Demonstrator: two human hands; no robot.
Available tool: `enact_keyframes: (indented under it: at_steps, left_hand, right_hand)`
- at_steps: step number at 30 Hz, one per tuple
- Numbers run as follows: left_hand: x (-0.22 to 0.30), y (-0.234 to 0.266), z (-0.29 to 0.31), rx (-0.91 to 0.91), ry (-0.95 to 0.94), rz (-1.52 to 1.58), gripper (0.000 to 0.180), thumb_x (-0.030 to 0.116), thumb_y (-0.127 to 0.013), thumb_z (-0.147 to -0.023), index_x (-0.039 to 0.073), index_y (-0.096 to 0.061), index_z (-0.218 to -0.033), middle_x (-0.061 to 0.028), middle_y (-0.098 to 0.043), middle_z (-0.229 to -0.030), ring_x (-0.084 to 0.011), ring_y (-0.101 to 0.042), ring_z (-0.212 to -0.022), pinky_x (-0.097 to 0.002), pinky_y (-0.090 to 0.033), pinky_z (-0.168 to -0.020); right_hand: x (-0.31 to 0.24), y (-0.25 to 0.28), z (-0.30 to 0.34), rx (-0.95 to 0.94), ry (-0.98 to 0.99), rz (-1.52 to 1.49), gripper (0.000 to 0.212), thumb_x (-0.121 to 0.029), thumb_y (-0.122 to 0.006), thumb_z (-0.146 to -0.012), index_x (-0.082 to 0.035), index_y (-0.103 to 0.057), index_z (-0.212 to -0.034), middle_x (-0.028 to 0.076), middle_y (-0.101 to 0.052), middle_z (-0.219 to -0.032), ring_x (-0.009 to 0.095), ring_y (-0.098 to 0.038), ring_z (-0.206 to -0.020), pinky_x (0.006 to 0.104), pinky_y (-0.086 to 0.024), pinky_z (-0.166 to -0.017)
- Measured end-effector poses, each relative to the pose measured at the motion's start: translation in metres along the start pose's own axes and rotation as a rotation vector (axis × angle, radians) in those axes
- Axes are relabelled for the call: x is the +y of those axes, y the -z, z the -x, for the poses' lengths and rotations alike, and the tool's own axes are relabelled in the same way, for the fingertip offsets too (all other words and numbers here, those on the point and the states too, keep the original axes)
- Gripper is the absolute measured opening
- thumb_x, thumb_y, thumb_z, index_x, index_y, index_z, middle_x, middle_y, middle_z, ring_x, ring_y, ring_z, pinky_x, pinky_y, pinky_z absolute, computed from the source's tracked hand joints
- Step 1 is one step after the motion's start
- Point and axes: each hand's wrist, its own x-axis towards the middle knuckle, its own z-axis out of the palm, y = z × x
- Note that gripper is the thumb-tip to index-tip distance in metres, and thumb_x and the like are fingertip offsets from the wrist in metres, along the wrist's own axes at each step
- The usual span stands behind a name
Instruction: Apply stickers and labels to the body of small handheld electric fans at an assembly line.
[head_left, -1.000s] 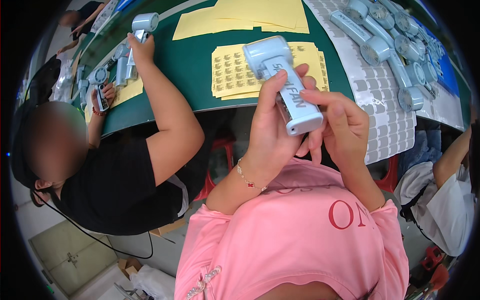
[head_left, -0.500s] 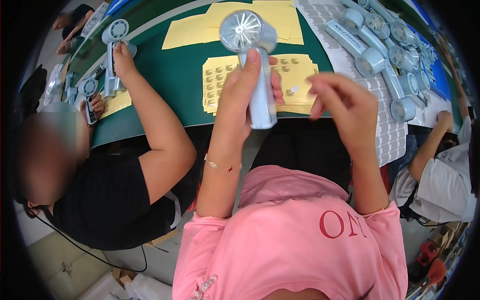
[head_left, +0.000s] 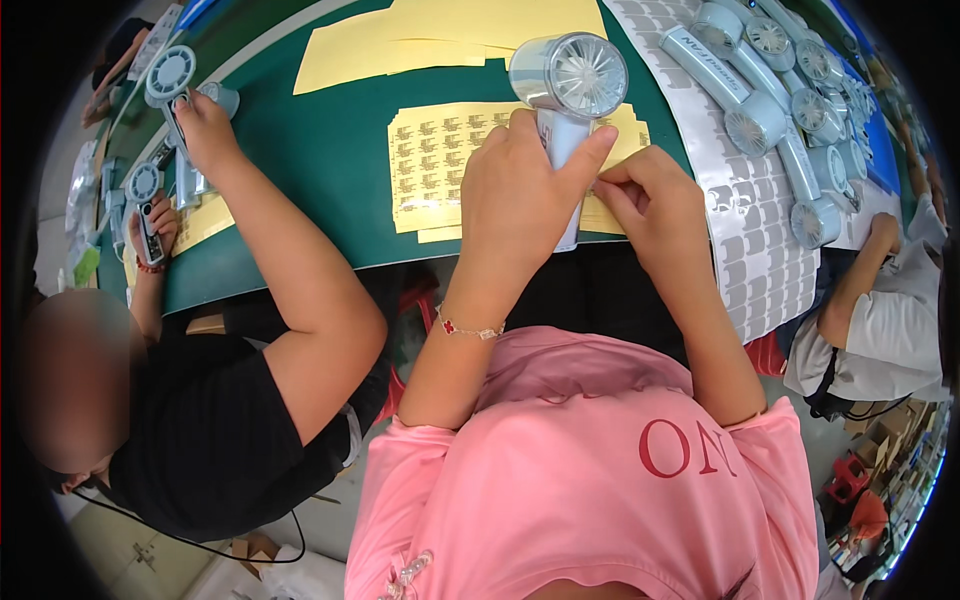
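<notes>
A light blue handheld fan (head_left: pixel 577 78) with a clear round grille is upright in my left hand (head_left: pixel 518 190), whose fingers wrap round its handle. Its head faces up and to the right. Close by on the right, my right hand (head_left: pixel 655 205) is closed, thumb and forefinger pinched together beside the handle; whatever they hold is hidden or too small to make out. Under both hands lies a stack of yellow label sheets (head_left: pixel 425 165) printed with rows of small labels.
More yellow sheets (head_left: pixel 350 50) lie farther back on the green table (head_left: pixel 290 170). At right, several blue fans (head_left: pixel 755 120) rest on a grey-and-white patterned sheet (head_left: pixel 755 270). A co-worker at left holds fans (head_left: pixel 170 75); another person's arm (head_left: pixel 860 270) is at right.
My left hand has turned the fan and moved it right, its back now showing. My right hand has come in to the handle, fingers pinched. A small white piece seen earlier no longer shows.
</notes>
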Motion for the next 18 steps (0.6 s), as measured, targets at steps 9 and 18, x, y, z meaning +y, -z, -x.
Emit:
enact_keyframes:
  at_steps: [9, 18]
  left_hand:
    - [-0.005, -0.004, 0.003, 0.005, -0.025, 0.074, 0.057, 0.05, -0.06, -0.077, -0.007, -0.052, -0.08, -0.024, -0.057, -0.069, -0.0384, -0.056, -0.066, -0.0434, -0.045, -0.061]
    - [-0.001, 0.011, 0.008, -0.134, 0.09, 0.945, 0.047, 0.044, -0.047, -0.09, -0.001, -0.055, -0.098, -0.0034, -0.061, -0.081, -0.0079, -0.052, -0.072, -0.0225, -0.042, -0.067]
  right_hand:
    - [0.011, 0.015, 0.007, -0.064, -0.268, -0.505, 0.007, -0.001, -0.065, -0.077, 0.003, -0.059, -0.079, 0.0, -0.053, -0.072, 0.006, -0.05, -0.062, 0.0189, -0.04, -0.057]
    - [-0.003, 0.052, 0.023, -0.175, -0.425, -1.013, 0.01, 0.003, -0.061, -0.08, 0.004, -0.056, -0.089, 0.005, -0.056, -0.08, 0.007, -0.053, -0.068, 0.0193, -0.043, -0.062]
